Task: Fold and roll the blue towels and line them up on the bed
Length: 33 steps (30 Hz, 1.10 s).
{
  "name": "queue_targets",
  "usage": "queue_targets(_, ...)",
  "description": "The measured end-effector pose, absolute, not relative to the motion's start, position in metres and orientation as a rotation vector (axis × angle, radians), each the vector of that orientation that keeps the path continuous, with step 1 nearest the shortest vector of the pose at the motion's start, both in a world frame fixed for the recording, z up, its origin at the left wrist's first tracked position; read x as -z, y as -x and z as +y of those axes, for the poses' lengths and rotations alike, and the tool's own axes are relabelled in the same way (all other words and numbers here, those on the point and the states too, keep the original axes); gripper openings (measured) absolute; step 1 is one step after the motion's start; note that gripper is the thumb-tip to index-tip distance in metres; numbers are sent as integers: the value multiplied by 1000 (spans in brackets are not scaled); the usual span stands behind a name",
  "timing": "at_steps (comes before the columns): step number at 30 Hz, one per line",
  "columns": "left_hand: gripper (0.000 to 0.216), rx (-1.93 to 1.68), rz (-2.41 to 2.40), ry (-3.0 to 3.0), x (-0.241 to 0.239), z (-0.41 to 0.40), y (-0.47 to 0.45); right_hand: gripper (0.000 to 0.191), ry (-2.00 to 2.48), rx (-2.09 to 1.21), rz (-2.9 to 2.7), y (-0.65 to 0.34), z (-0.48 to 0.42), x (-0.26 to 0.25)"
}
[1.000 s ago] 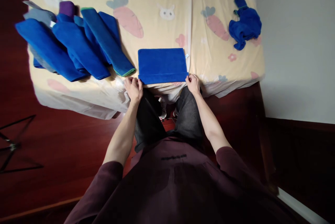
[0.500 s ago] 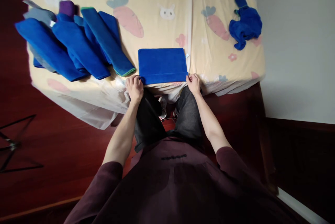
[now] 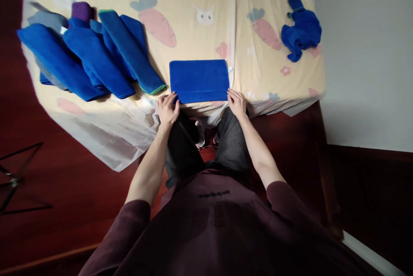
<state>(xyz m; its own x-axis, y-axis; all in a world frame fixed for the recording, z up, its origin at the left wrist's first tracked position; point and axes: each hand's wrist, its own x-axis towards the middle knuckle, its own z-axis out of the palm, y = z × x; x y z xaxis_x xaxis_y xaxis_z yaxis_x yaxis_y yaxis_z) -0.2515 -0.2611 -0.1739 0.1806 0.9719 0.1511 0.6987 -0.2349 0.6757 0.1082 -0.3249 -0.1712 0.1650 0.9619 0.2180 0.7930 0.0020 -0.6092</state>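
Note:
A blue cloth (image 3: 199, 79), folded into a flat rectangle, lies near the bed's front edge with a narrow folded band along its near side. My left hand (image 3: 167, 109) is at its near left corner, fingers spread, the tips touching the band's end. At the near right corner, my right hand (image 3: 237, 103) rests its stretched fingertips on the cloth's edge; its thumb is hard to make out. A small white tag (image 3: 230, 69) sticks out at the cloth's right side.
Several rolled or folded blue cloths (image 3: 100, 58) lie piled at the left, with a purple one (image 3: 81, 11) and a grey one (image 3: 48, 20). A crumpled blue cloth (image 3: 301, 28) sits at the right. The patterned bed sheet (image 3: 193, 39) hangs over the front edge. Black stand legs (image 3: 14, 181) are on the floor.
Both hands have loosened from a pinch at the near corners to straighter fingers. The right fingertips have shifted slightly inward. The cloth lies much as before.

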Motion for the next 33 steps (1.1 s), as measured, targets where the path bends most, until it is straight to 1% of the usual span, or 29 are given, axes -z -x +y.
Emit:
queue_targets(3,55,-774,1546,-2016,174,-261,252,35,1839,-358,-1676,-107,-326,168)
queue_targets(7,68,-738,1570,-2031,174,-260,251,46,1837,-381,-1706,-106,-327,164)
queue_targets(12,66,-726,1614,-2027,176,-257,249,55,1830,-392,-1716,-107,-327,163)
queue_targets(20,64,-757,1612,-1995,178,-253,249,51,1835,-399,-1653,-108,-323,167)
queue_targets(33,68,-806,1654,-1945,181,-244,246,56,1911,-427,-1586,-108,-318,170)
